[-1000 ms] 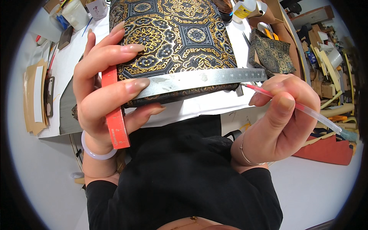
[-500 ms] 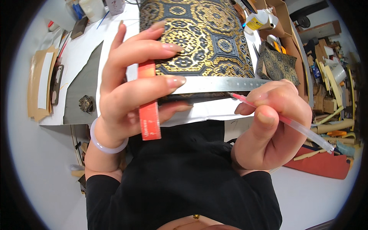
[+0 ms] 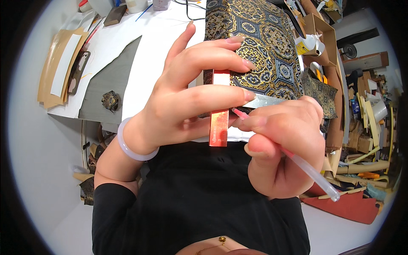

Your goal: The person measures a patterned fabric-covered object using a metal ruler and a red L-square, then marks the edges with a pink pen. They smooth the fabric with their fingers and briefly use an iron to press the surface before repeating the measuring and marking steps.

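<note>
A black, gold and grey patterned brocade piece (image 3: 272, 42) lies at the table's front edge. My left hand (image 3: 170, 97) is closed over its near edge, fingers on top and thumb side beneath, pinching a T-shaped ruler there. The ruler's red crossbar (image 3: 219, 127) hangs past the edge; its silver blade (image 3: 267, 100) runs rightward along it. In my right hand (image 3: 289, 140), pinched between thumb and fingers, is a thin pen refill (image 3: 314, 176) with a clear barrel and pink front. Its tip is beside the crossbar, near the blade's lower edge. My fingers hide part of the blade.
Grey sheet material (image 3: 106, 80) with a small dark patterned scrap (image 3: 110, 101) lies left. Beyond are a phone (image 3: 79, 72) and brown paper sheets (image 3: 53, 63). At right stand a white bottle (image 3: 312, 44), a cardboard box (image 3: 321, 29) and another brocade piece (image 3: 321, 93).
The refill's tip has moved left along the ruler, up to the red crossbar. My left hand still pins the ruler. The whole view has shifted, with the brocade now further right.
</note>
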Motion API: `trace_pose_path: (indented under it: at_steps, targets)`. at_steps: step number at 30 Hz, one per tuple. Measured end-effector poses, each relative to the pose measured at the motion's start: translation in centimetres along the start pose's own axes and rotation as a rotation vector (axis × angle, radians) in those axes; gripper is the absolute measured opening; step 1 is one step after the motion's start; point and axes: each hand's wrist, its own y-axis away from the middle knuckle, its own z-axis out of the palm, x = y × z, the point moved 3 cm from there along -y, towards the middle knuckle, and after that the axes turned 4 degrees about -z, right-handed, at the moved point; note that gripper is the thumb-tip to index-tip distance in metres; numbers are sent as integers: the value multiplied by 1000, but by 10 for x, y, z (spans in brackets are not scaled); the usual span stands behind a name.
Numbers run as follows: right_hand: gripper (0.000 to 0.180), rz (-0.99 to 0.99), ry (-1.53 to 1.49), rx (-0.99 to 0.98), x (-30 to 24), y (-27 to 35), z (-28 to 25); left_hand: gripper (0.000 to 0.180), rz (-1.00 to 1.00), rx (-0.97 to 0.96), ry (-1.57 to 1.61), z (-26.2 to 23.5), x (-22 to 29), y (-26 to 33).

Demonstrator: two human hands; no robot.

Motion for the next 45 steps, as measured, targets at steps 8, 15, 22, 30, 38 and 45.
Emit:
trace_pose_path:
  at_steps: [8, 15, 22, 30, 38, 45]
  targets:
    - [30, 56, 57, 15, 8, 16, -14, 42, 2, 3, -7, 0, 0, -1]
    - [33, 360, 57, 316, 16, 45, -25, 51, -7, -7, -34, 1, 0, -1]
    - [32, 390, 38, 455, 21, 53, -31, 53, -6, -7, -25, 1, 0, -1]
    - [23, 46, 70, 53, 10, 18, -16, 45, -18, -4, -23, 1, 1, -1]
    - [20, 24, -30, 104, 2, 6, 4, 32, -26, -10, 3, 0, 1, 0]
    - [27, 86, 58, 45, 12, 22, -19, 44, -23, -28, -41, 0, 1, -1]
